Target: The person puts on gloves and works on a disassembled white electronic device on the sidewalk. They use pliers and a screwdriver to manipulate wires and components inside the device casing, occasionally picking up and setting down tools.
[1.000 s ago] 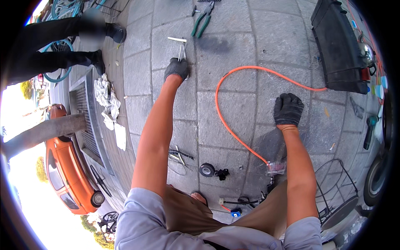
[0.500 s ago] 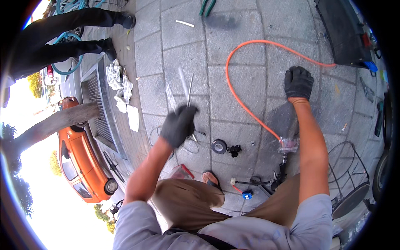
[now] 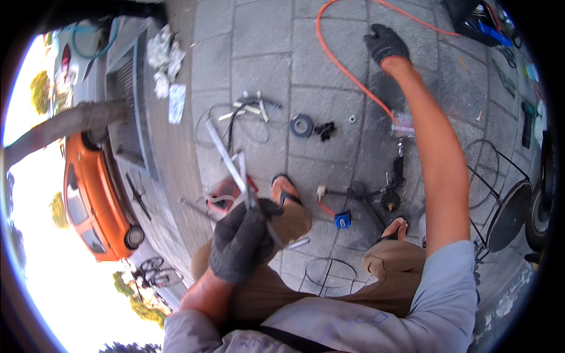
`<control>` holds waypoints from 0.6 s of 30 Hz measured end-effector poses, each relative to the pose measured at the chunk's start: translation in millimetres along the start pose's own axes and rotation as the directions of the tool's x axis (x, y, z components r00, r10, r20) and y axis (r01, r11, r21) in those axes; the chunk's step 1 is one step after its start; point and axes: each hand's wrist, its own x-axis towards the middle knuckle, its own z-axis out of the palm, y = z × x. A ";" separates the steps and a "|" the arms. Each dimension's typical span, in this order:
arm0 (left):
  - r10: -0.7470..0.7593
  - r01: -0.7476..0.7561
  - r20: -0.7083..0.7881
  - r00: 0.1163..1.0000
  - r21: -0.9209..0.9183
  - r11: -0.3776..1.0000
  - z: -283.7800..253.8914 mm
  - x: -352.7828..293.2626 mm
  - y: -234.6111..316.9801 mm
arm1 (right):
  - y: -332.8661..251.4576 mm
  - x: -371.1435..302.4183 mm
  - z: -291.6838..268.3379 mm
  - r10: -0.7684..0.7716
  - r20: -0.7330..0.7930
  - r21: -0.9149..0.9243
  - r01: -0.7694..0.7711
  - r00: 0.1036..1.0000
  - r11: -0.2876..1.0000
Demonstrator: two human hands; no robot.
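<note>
My left hand [image 3: 244, 238], in a dark grey knit glove, is closed around several long thin silvery strips [image 3: 226, 156] above my left knee. They stick out past both sides of the fist; their exact kind is unclear. My right arm stretches far forward. In a matching glove, my right hand [image 3: 387, 44] hovers or rests over the paving beside an orange hose [image 3: 347, 70], thumb apart from the bent fingers and nothing visible in it. The hose runs to a clear plastic wrap [image 3: 404, 125] near a black-handled tool with a metal tip [image 3: 399, 162].
Between my feet and the hose lie a black tape roll [image 3: 301, 125], a small black part [image 3: 324, 130], a nut [image 3: 352, 119] and a blue device [image 3: 342, 220]. White strips [image 3: 250, 107], a red case [image 3: 226, 194], a black toolbox [image 3: 465, 23] and a wire-framed stool [image 3: 509, 215] surround me.
My left hand has come back toward my body, its strips pointing away from me. My right hand appears farther forward and left, nearer the hose loop. The whole view has shifted.
</note>
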 end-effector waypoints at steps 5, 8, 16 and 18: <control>-0.009 0.009 0.002 1.000 -0.084 0.996 10.9 -48.4 -29.1 | -165.3 -124.6 -55.4 -0.323 0.597 0.753 -0.372 0.735 0.543; 0.048 -0.047 0.017 0.999 -0.016 0.999 11.3 -81.7 -52.5 | -224.8 -201.6 -120.8 -0.548 0.571 0.788 -0.594 0.612 0.158; 0.214 -0.336 0.347 0.913 0.344 0.877 37.9 -96.6 -82.7 | -190.2 -341.2 -208.7 -0.262 0.196 0.971 -0.149 0.945 0.188; 0.420 -0.661 0.511 0.750 0.537 0.524 42.9 -90.8 -91.8 | -139.3 -371.1 -215.2 0.205 0.562 0.819 -0.503 0.802 -0.276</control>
